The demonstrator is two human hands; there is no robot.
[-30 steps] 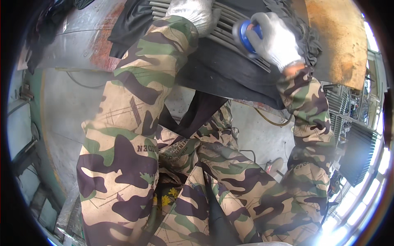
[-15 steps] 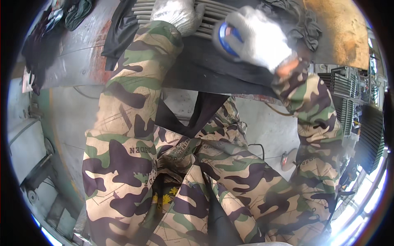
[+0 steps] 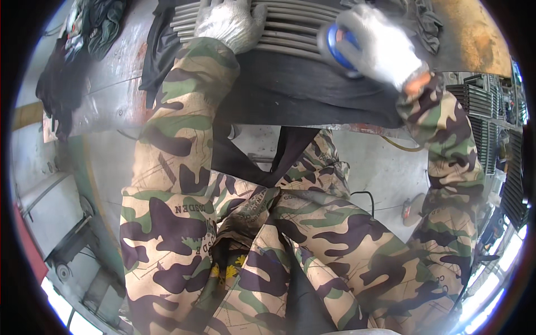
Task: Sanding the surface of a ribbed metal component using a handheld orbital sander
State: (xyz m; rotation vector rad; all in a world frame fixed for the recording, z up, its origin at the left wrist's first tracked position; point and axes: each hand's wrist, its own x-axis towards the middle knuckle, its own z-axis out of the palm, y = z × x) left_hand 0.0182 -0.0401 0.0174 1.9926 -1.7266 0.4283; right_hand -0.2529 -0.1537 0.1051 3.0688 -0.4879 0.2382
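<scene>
A row of grey metal rods [image 3: 293, 28] lies side by side on a black cloth [image 3: 312, 81] at the far side of my view. My left hand [image 3: 230, 23], in a whitish knit glove, rests on the rods toward their left end, fingers spread and thumb apart. In my right hand [image 3: 382, 50], gloved the same way, is a round blue-and-grey hand tool [image 3: 338, 47] at the right part of the rods. Motion blurs the tool's edge, and its underside is hidden, so I cannot tell its exact kind.
The cloth covers part of a worn metal table [image 3: 120, 84]. Dark crumpled cloths [image 3: 103, 25] lie at the far left, and more fabric [image 3: 427, 28] at the far right beside a rusty yellowish board [image 3: 474, 33]. Racks of metal bars [image 3: 483, 111] stand at right.
My right hand has moved right along the rods with the blue tool. The left hand remains on the rods, its fingers more visible as the view has shifted slightly.
</scene>
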